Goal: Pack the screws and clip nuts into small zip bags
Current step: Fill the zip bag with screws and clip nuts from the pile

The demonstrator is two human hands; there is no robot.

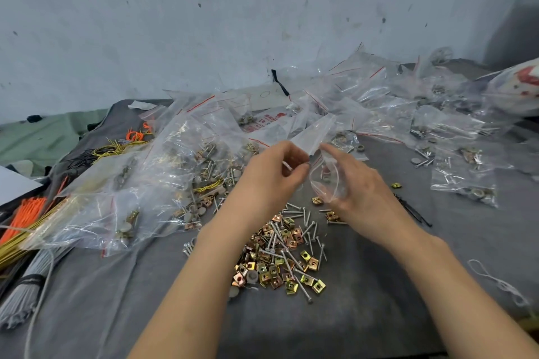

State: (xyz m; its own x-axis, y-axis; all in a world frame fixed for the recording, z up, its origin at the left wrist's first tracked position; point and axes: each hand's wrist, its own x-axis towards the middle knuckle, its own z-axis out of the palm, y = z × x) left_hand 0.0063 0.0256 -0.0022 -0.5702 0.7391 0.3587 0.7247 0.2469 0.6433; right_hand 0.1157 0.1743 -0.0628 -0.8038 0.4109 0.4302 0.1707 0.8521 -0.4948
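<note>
Screws and clip nuts (pixel 283 253) lie heaped loose near the front edge of the worktop (pixel 379 285), not yet packed; filled bags (pixel 463 181) crowd its far right. Above the heap, the left hand (pixel 280 172) pinches the mouth of a small zip bag (pixel 326 181) with curled fingers, and the right hand (pixel 353 181) grips its side.

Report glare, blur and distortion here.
Head view: glare whitens the heaped bags. Head view: the zip bag in left hand and right hand looks soft. Head view: wide-angle stretch lengthens the forearms. Head view: screws and clip nuts look sharp.
</note>
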